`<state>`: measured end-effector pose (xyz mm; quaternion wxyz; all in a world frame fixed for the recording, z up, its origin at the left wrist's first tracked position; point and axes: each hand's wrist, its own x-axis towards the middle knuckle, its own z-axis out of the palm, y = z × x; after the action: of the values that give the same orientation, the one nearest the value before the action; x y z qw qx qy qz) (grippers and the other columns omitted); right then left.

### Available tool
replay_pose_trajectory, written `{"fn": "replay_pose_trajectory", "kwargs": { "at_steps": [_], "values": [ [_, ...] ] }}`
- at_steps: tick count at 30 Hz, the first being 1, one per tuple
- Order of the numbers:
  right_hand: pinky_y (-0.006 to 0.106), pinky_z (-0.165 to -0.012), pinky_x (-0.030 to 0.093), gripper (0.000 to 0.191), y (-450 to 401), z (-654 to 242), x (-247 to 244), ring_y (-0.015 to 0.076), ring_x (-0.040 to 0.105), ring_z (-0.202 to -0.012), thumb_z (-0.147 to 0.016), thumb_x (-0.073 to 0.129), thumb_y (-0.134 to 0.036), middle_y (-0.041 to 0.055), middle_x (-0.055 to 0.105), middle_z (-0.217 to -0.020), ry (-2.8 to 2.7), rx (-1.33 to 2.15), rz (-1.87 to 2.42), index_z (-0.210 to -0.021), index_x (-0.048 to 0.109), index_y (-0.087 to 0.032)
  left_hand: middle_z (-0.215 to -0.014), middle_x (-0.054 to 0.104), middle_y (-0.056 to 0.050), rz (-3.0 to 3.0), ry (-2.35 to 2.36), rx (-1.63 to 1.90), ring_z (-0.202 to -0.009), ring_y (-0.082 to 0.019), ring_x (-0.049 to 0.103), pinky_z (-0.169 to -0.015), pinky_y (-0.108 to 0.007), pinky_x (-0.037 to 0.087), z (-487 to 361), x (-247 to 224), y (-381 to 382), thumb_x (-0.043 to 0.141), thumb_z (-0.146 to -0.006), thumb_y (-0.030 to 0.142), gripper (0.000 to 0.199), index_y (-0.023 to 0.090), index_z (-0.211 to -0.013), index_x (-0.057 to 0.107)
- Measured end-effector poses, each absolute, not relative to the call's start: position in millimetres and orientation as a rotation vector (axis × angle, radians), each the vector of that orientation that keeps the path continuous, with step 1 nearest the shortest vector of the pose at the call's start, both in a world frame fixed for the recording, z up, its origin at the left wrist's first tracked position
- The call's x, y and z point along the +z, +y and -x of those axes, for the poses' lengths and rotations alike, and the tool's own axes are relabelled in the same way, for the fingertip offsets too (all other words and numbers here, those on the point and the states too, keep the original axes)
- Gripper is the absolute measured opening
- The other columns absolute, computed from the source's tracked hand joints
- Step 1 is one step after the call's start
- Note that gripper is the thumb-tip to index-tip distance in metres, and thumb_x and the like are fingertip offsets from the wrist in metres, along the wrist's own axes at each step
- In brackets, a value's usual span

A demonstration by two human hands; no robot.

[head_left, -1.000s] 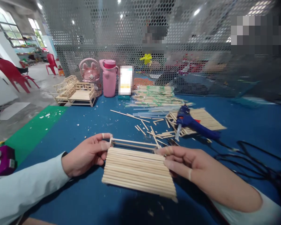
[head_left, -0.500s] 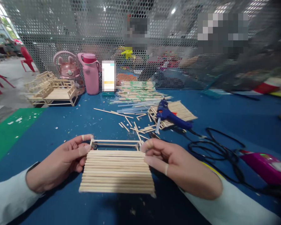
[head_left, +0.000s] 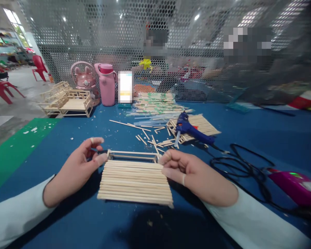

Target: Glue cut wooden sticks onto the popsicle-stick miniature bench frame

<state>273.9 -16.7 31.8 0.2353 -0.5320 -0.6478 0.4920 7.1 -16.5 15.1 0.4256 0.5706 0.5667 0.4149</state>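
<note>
A small piece of furniture made of wooden sticks (head_left: 134, 181) is in front of me, its slatted panel toward me and a thin rail frame along the far edge. My right hand (head_left: 180, 169) pinches its far right corner between thumb and fingers. At the far left corner is my left hand (head_left: 84, 159), its thumb at the post and its index finger raised away, so the fingers are apart. Pale coverings wrap some fingertips. Beyond the right hand, a blue glue gun (head_left: 186, 128) rests on another slatted stick piece (head_left: 204, 124).
Loose cut sticks (head_left: 145, 135) and bagged sticks (head_left: 155, 103) lie beyond. Finished stick furniture (head_left: 76, 105), a pink bottle (head_left: 107, 84) and a lit phone (head_left: 125, 86) stand by the perforated metal screen (head_left: 197, 76). A black cable (head_left: 235, 169) coils near a magenta device (head_left: 295, 185) at right.
My left hand has loosened from the left corner, its index finger lifting away. My right hand keeps its pinch. The view has shifted slightly, and the stick piece's near edge appears higher.
</note>
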Motion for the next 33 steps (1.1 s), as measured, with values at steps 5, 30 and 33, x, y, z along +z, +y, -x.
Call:
{"fn": "replay_pose_trajectory", "kwargs": {
  "at_steps": [5, 30, 33],
  "values": [
    [0.027, -0.061, 0.037, 0.018, -15.7, -276.5, 30.0, 0.0118, 0.047, -0.061, -0.071, 0.059, -0.033, -0.0028, 0.051, -0.064, -1.825, 1.317, 1.428, -0.079, 0.051, -0.018, -0.106, 0.061, -0.007, -2.382, 1.135, 0.945, -0.100, -0.022, 0.053, -0.092, -0.033, 0.037, -26.5, 41.5, -38.0, 0.057, -0.082, 0.027, 0.024, 0.023, -0.106, 0.059],
    [0.042, -0.085, 0.044, 0.052, 61.8, -360.1, 35.1, 0.0308, 0.058, -0.103, -0.074, 0.056, -0.043, 0.0144, 0.062, -0.116, -2.160, 0.135, 1.804, -0.118, 0.055, -0.015, -0.063, 0.061, -0.004, -2.484, 1.216, 0.499, -0.055, -0.016, 0.049, -0.054, -0.026, 0.026, -61.3, 38.4, 0.9, 0.044, -0.086, 0.024, 0.029, 0.019, -0.059, 0.056],
    [0.039, -0.078, 0.046, 0.055, 63.8, -362.5, 32.8, 0.0291, 0.061, -0.093, -0.073, 0.057, -0.049, 0.0134, 0.065, -0.109, -2.118, 0.084, 1.860, -0.116, 0.055, -0.016, -0.066, 0.061, -0.002, -2.325, 1.257, 0.749, -0.059, -0.015, 0.049, -0.059, -0.024, 0.030, -55.2, 44.6, 1.8, 0.044, -0.087, 0.025, 0.024, 0.020, -0.067, 0.057]
  ]
}}
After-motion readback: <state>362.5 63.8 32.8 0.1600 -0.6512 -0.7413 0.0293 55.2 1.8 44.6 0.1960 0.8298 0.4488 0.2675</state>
